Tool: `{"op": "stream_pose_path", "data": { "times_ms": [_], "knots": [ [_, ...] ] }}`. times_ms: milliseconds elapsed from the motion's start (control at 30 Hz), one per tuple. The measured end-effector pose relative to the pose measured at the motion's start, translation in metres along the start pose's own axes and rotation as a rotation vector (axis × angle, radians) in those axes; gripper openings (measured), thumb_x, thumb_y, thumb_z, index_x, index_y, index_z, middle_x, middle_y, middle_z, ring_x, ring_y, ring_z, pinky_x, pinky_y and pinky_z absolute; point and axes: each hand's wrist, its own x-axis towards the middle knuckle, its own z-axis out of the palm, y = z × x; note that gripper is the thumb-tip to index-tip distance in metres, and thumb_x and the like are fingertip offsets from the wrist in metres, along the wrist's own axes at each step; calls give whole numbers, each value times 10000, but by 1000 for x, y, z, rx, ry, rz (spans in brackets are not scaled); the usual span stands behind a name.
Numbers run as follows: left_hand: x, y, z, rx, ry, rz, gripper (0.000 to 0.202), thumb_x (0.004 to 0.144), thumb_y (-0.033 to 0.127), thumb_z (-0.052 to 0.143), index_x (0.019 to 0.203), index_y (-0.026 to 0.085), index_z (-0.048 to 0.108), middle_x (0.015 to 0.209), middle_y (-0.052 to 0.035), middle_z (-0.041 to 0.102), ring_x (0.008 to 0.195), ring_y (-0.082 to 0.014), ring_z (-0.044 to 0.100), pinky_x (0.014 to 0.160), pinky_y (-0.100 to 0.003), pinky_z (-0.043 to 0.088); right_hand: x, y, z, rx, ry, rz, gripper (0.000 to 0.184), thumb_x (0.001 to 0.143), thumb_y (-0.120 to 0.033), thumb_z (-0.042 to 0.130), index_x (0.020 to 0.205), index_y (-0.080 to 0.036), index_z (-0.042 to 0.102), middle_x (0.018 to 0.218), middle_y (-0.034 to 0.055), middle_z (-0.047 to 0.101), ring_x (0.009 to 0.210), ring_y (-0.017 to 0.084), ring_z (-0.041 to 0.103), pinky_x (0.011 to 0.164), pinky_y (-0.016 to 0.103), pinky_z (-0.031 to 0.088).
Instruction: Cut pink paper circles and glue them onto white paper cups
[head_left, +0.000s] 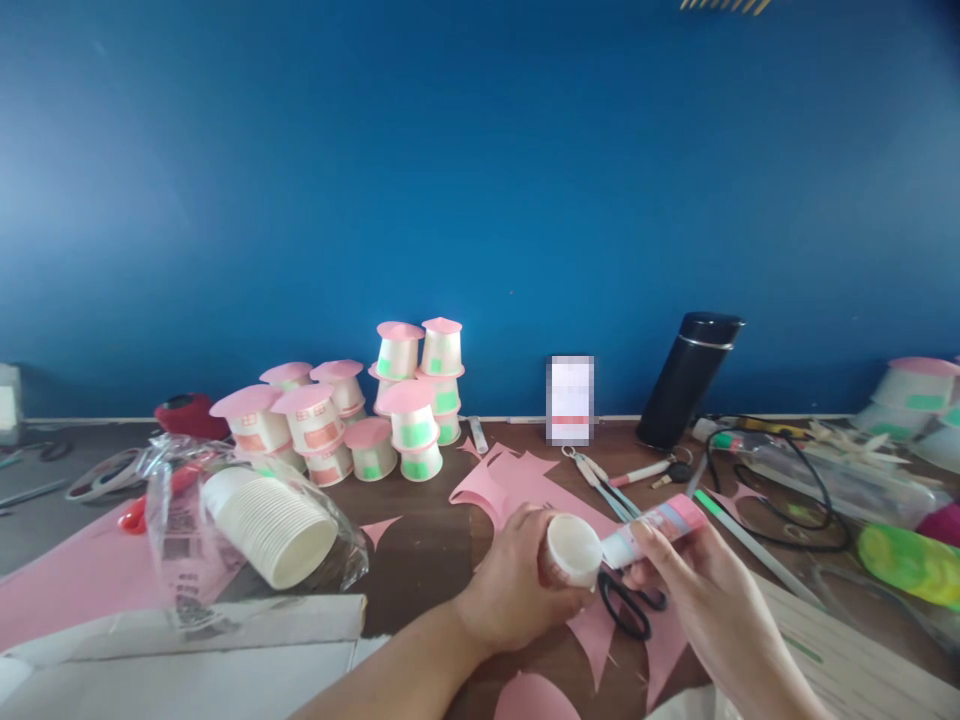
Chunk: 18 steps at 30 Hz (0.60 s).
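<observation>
My left hand [517, 575] is wrapped round a white paper cup [574, 552], whose round end faces up toward me. I cannot tell whether that end is its base or its mouth. In my right hand [686, 565] is a pink and white glue tube [652, 530], tilted with its tip at the cup's rim. Black-handled scissors [626, 605] lie below both hands, on cut pink paper [596, 645]. A pink paper disc [534, 698] sits at the near edge, partly out of view.
Several cup houses with pink roofs [409, 400] stand stacked along the blue wall [480, 200]. A bagged stack of cups [274, 525] lies left. A phone [570, 400], black flask [679, 380], keys [670, 475] and green marker [739, 535] are at the back and right.
</observation>
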Motion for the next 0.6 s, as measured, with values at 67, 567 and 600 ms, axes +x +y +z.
{"op": "stream_pose_path", "data": {
  "times_ms": [67,567,600],
  "knots": [
    [0,0,0,-5,-7,7,524,608,225,761,1088,221,550,1043,-46,556,967,-230,543,847,-370,455,0,-1,0,-31,9,-16,304,818,-516,621,798,-224,538,523,-46,641,510,137,583,504,218,448],
    [-2,4,-1,-24,-26,6,523,624,214,739,1112,228,551,1045,-42,582,953,-227,559,852,-367,468,0,-7,1,-63,44,-54,286,795,-493,652,814,-228,546,588,-32,642,536,162,598,511,249,471],
    [-2,4,-1,-30,-28,4,529,626,215,738,1119,231,548,1051,-41,585,958,-227,561,855,-367,469,1,-6,0,-80,56,-49,288,791,-494,656,819,-229,547,604,-28,649,546,167,602,516,254,473]
  ]
}}
